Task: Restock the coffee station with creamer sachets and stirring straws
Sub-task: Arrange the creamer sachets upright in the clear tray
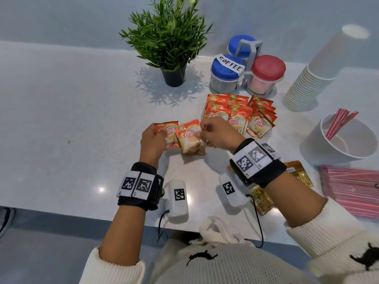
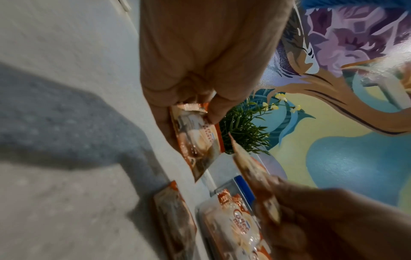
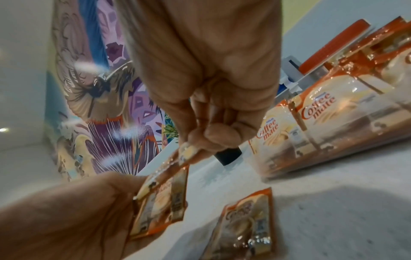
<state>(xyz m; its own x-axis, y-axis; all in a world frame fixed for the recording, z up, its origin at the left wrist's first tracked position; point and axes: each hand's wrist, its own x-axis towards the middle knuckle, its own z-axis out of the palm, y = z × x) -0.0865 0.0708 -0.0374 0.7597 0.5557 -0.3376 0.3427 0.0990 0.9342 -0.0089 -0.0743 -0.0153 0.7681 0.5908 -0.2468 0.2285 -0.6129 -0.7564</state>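
Both hands pinching creamer sachets (image 1: 188,136), left hand (image 1: 152,140), right hand (image 1: 219,133), white bowl (image 1: 313,146) holding red straws (image 1: 338,123)

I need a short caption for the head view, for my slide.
Both hands, left hand and right hand, hold creamer sachets above the counter, beside the sachet pile.

Cream knit sweater (image 1: 225,267) with small black animal shapes on chest and right sleeve (image 1: 346,240). Ribbed cuffs pushed up both arms. Black band (image 1: 139,187) around left wrist, with white patches showing black-and-white square codes. Same kind of band (image 1: 256,160) on right wrist. White block (image 1: 177,197) with a code by each band, thin black cable (image 1: 162,226) hanging from it. Bare hands.
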